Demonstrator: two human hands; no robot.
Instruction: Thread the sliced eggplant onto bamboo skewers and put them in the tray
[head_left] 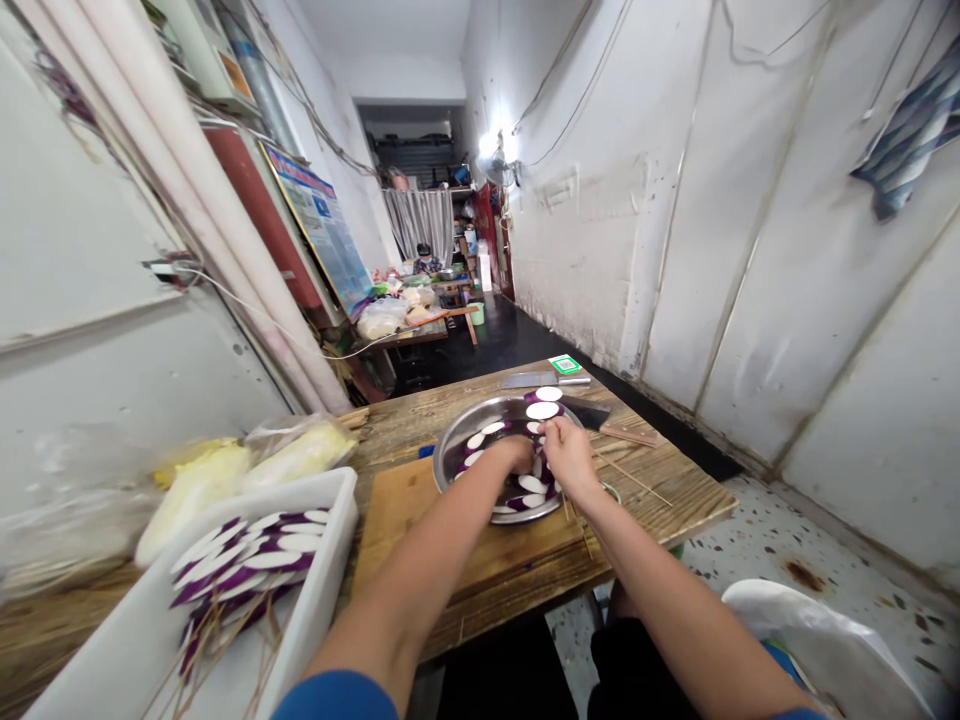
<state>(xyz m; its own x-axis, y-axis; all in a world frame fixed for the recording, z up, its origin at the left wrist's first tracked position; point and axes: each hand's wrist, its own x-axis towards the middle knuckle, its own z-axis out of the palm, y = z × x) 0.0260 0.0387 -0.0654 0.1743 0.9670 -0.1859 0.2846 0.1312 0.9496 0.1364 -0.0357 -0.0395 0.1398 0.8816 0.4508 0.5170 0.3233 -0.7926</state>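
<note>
A round metal bowl (442,440) holds several eggplant slices (532,485) with white flesh and purple skin. My right hand (568,455) is closed at the bowl's right side, pinching a skewer of eggplant slices (543,411); two of its slices stick out past my fingers over the far rim. Inside the bowl, my left hand (516,456) is curled down among the slices, its fingertips hidden. At the left, a white plastic tub (341,510) contains skewered eggplant slices (255,555) with their sticks toward me.
Under the bowl lies a wooden cutting board (397,520) on a wooden table (697,500). A cleaver (529,380) and a wooden-handled knife (630,433) lie beyond it. Loose sticks (634,475) are at the right. A lined bin (817,640) stands lower right. Another person (426,262) sits far back.
</note>
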